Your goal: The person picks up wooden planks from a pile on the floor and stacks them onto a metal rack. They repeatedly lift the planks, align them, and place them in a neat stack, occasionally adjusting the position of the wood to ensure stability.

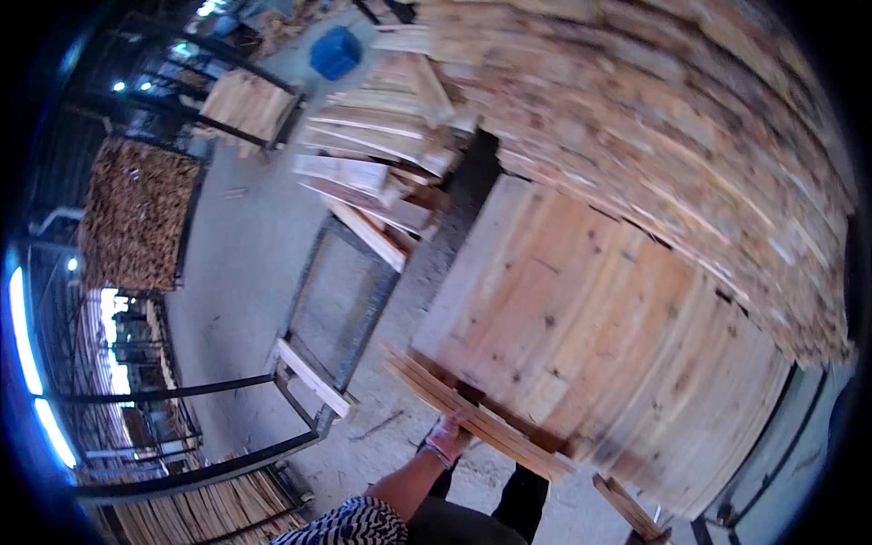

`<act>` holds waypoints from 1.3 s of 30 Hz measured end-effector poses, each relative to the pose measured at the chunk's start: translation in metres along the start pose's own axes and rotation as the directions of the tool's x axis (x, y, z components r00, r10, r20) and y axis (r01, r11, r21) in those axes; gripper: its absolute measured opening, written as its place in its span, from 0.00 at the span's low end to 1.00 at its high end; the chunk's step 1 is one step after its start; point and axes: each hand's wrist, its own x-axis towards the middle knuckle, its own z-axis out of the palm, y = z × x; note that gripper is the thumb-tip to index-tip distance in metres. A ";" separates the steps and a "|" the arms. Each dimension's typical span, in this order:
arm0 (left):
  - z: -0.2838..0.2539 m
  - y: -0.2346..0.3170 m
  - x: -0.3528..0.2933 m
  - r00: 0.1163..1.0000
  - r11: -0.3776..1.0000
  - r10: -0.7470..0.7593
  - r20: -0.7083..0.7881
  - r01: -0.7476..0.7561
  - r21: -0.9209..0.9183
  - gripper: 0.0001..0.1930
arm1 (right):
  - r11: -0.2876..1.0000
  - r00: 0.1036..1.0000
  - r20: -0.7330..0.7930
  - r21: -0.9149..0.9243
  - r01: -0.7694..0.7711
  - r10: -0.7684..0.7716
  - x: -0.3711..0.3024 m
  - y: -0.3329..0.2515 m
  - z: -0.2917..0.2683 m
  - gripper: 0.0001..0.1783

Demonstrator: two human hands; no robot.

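My left hand (448, 438), at the lower middle in what looks like a pinkish glove, is closed on the near edge of a few narrow wooden boards (481, 420). The boards lie together, tilted across the picture beside the near edge of a broad wooden surface of planks (581, 336). My fingers are partly hidden by the boards. A striped sleeve (350, 525) covers my left arm. My right hand is not in view.
A tall stack of boards (654, 136) rises behind the plank surface. Loose offcuts (381, 136) are piled at the upper middle, near a blue container (335, 53). A dark metal frame (350, 318) stands left, with a short board (313, 380) on it. A wood piece (629, 509) juts out lower right.
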 end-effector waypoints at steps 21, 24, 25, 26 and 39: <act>0.367 0.082 -0.049 0.619 -0.880 -0.183 0.764 -0.449 0.153 0.45 | -0.716 0.633 0.774 -0.442 0.541 0.001 -0.073 0.024 0.229 0.61; 0.421 0.062 -0.004 0.562 -0.904 -0.342 0.753 -0.415 -0.102 0.41 | -0.713 0.622 0.783 -0.449 0.539 -0.023 -0.064 0.031 0.220 0.61; 0.437 0.055 0.013 0.541 -0.892 -0.394 0.743 -0.421 -0.166 0.40 | -0.706 0.622 0.783 -0.455 0.543 -0.026 -0.061 0.033 0.218 0.61; 0.454 0.044 0.033 0.554 -0.891 -0.411 0.724 -0.412 -0.190 0.39 | -0.701 0.627 0.778 -0.469 0.537 -0.040 -0.062 0.032 0.216 0.61; 0.464 0.024 0.166 0.391 -0.833 -0.486 0.782 -0.479 -0.279 0.16 | -0.422 0.572 0.816 -0.493 0.761 0.078 -0.078 0.022 0.249 0.49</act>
